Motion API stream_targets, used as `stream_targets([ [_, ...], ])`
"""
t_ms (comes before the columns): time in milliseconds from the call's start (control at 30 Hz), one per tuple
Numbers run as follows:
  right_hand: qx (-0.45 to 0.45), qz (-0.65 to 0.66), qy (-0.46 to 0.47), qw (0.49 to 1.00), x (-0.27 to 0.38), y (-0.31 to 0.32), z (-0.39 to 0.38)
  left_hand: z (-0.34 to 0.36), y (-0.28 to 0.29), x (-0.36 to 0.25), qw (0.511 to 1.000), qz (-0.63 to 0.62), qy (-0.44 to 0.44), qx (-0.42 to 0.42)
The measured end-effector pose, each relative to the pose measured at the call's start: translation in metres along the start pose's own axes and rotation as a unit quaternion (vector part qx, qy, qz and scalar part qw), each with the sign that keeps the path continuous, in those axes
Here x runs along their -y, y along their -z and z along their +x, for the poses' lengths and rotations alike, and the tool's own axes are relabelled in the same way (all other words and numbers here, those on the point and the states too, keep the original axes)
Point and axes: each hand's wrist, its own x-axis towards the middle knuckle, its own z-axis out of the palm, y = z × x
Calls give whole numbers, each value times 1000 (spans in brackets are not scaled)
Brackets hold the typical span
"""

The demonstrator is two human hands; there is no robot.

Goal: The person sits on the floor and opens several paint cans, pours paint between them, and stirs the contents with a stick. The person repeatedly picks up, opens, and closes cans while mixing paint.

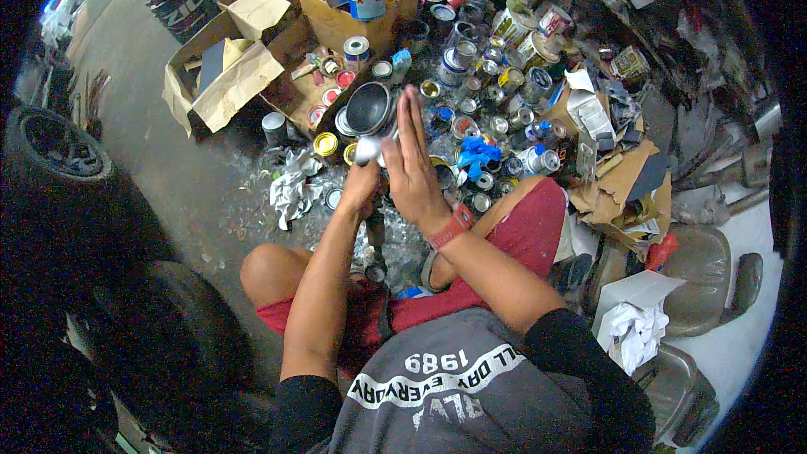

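White-lettered black drum (181, 5); labelled blue tin (367, 0); left fingers (364, 176) gripping pale object (369, 150).

Your left forearm (318, 294) reaches up and slightly rightward, ending in your left hand (361, 188), curled in a grip. Your right forearm (498, 276) slants up and leftward; your right hand (414, 185) stands just beside the left, its fingers (407, 122) extended, close together, palm turned inward.

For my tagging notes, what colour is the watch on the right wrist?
The watch is red, seen best in the head view.
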Motion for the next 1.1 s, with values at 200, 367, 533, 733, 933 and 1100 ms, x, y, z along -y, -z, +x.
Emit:
stream_targets([
  [200, 68, 37, -24, 997, -67, 15, 44, -16, -10, -26, 994, -60, 87, 23],
  [367, -23, 40, -36, 998, -36, -8, -16, -8, 3, -17, 984, -156, 82, 20],
  [533, 6, -46, 14, 999, -22, -6, -8, -9, -12, -21, 969, -228, 93, 24],
  [733, 64, -59, 109, 990, 1, -7, 38, 4, -7, 5, 977, -191, 92, -2],
  [933, 159, 79, -246, 953, -46, 32, 81, -12, -12, -32, 975, -163, 144, 47],
  [1100, 5, -98, -9, 995, -62, 0, 1, -9, -4, -29, 963, -223, 150, 40],
])
